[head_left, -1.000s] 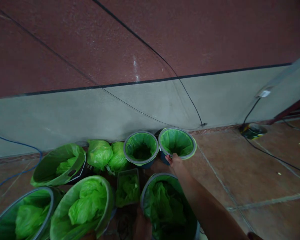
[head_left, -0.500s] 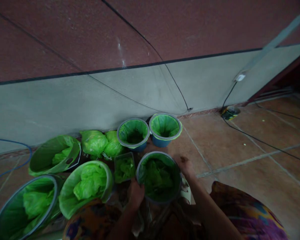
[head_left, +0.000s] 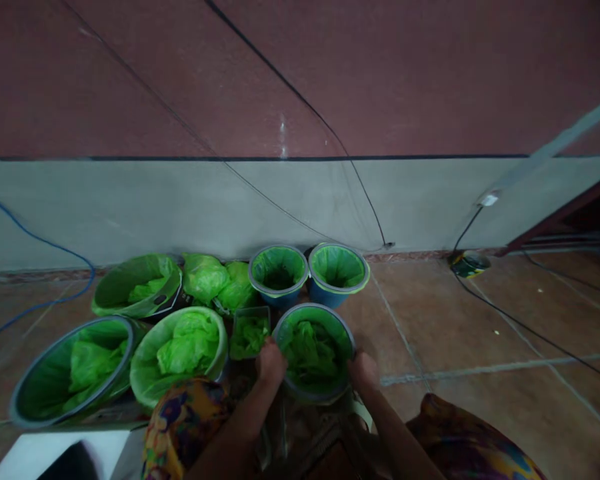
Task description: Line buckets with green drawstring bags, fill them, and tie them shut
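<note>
Between my hands stands a round bin (head_left: 325,393) with a green plastic liner turned over its rim and crumpled green plastic inside. My left hand (head_left: 271,363) is closed on the left side of its rim. On the opposite side, my right hand (head_left: 364,373) grips the rim, with its fingers partly hidden. Close to my left hand is a small clear square container (head_left: 250,333) holding green pieces. Just behind the bin are two blue lined bins, a left one (head_left: 280,299) and a right one (head_left: 330,297), standing side by side.
Several larger lined bins stand at the left, among them a pale green one (head_left: 137,380) and a grey-rimmed one (head_left: 23,400). Filled green bags (head_left: 205,277) lean by the wall (head_left: 145,200). A black cable (head_left: 530,330) and a blue cable (head_left: 35,307) cross the tiled floor.
My right hand has come in to close on the bin's right rim. My left hand stays at the left rim. The view has tilted and shifted slightly.
</note>
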`<state>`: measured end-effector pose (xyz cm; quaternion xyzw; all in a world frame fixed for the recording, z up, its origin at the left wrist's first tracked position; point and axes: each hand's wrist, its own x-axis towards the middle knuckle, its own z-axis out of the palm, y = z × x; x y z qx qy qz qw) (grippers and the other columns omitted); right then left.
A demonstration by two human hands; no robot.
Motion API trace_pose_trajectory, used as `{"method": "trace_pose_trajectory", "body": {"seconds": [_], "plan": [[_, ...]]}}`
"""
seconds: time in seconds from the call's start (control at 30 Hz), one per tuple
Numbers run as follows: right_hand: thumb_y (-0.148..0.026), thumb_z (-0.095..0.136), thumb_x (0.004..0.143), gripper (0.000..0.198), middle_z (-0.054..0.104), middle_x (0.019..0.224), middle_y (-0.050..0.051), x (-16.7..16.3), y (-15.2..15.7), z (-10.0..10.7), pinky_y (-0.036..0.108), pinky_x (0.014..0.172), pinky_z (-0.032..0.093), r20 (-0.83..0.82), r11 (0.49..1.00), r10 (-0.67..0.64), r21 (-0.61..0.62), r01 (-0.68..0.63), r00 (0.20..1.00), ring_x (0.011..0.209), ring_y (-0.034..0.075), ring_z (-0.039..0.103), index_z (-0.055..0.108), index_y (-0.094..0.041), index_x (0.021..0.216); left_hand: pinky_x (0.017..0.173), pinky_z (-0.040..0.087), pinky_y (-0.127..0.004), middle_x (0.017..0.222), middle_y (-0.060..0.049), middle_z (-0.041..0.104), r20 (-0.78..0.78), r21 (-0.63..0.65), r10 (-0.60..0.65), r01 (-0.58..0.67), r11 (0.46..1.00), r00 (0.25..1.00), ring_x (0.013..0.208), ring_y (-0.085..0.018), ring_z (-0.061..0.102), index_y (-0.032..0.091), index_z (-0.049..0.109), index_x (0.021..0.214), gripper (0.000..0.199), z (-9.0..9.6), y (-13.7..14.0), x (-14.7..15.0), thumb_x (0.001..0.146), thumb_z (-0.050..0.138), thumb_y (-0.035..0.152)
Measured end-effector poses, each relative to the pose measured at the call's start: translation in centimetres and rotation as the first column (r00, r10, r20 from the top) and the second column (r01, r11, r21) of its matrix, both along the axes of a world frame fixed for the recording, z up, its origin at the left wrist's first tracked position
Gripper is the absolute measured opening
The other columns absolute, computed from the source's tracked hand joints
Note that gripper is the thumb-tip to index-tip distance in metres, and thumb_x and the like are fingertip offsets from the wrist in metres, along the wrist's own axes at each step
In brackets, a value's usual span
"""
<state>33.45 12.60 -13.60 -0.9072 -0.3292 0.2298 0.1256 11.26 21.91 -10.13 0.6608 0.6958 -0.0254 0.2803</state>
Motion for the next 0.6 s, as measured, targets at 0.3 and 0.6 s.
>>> {"method": "trace_pose_trajectory", "body": {"seconds": [0.3, 0.6], "plan": [[-0.027, 0.056, 0.079, 0.021, 0.072, 0.087, 0.019, 0.7, -0.5, 0.7, 0.034, 0.072, 0.05, 0.055, 0.998, 0.046, -0.043, -0.044, 0.997, 0.089, 0.031, 0.071, 0.07, -0.013, 0.085, 0.082, 0.05, -0.032, 0.109, -0.018, 0.066, 0.002, 0.066, 0.006, -0.006, 0.998, 1.0, 0.098, -0.026, 0.068, 0.006, 0.054, 0.119, 0.033, 1.6, 0.3, -0.1, 0.088, 0.044, 0.009], [-0.034, 0.064, 0.073, 0.018, 0.07, 0.062, 0.007, 5.2, 9.8, 4.6, 0.028, 0.055, 0.05, -0.289, 0.924, -0.15, 0.298, 0.238, 0.945, 0.065, 0.024, 0.07, 0.07, -0.018, 0.079, 0.105, 0.043, -0.034, 0.126, -0.017, 0.061, 0.495, 0.261, 0.285, -0.454, 0.852, 0.821, 0.121, -0.024, 0.057, 0.01, 0.055, 0.126, 0.043, 1.2, 2.0, -0.9, 0.099, 0.032, 0.034]]}}
